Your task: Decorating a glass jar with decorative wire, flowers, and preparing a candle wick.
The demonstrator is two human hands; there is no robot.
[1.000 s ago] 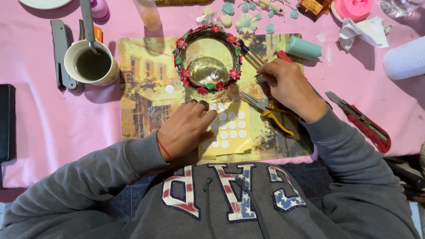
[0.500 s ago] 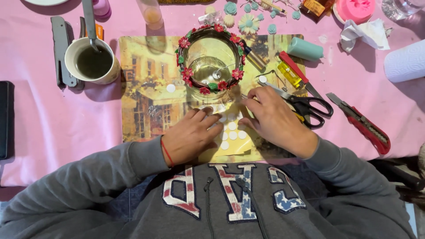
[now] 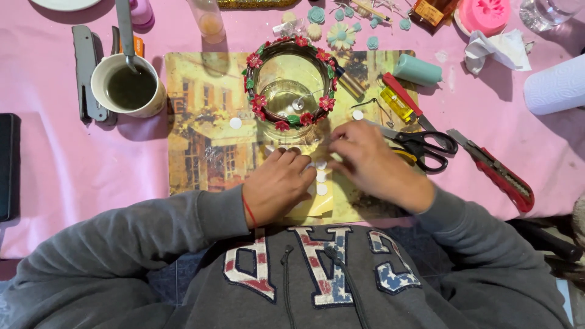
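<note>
1. Sticker sheet [image 3: 317, 198], yellowish with white round dots, lies on the picture mat [image 3: 201, 122] between both hands, long axis running toward the person.
2. Left hand [image 3: 277, 183]: grip flat, pressing the sheet.
3. Right hand [image 3: 365, 159]: fingertips pinched at the sheet's top; what they hold cannot be told.
4. Glass jar [image 3: 289, 91], flower-rimmed: clear. White cup [image 3: 128, 87]: dark liquid, spoon.

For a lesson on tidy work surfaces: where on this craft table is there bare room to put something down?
Bare pink tablecloth lies between the white mug of dark liquid and the grey sleeve, beside the black case. The table's top edge is crowded with clay flowers; black-handled scissors and a red utility knife fill the right.
</note>
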